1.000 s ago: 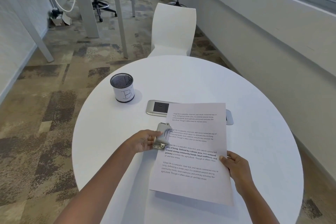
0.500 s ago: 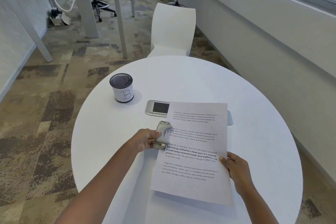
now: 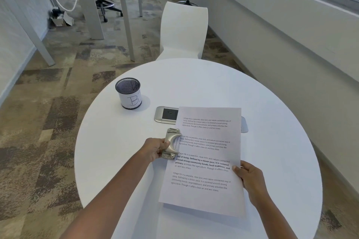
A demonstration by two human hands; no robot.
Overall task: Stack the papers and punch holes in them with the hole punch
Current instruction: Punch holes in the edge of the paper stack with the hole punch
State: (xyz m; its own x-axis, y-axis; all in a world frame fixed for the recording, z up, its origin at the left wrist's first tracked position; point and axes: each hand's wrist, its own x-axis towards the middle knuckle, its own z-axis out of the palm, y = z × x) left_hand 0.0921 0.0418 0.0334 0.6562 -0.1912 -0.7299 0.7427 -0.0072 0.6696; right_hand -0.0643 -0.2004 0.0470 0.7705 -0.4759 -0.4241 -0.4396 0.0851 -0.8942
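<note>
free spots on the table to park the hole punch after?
Bare tabletop on the far side, between the mesh cup and the white chair. Also bare right of the papers, out to the rim. Crowded: left edge of the papers, where the left hand grips the hole punch, near the power socket.

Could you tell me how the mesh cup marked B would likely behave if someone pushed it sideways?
The mesh cup looks empty, so probably light and easy to slide on the smooth table. Being taller than wide, it might tip if pushed near its rim.
</note>
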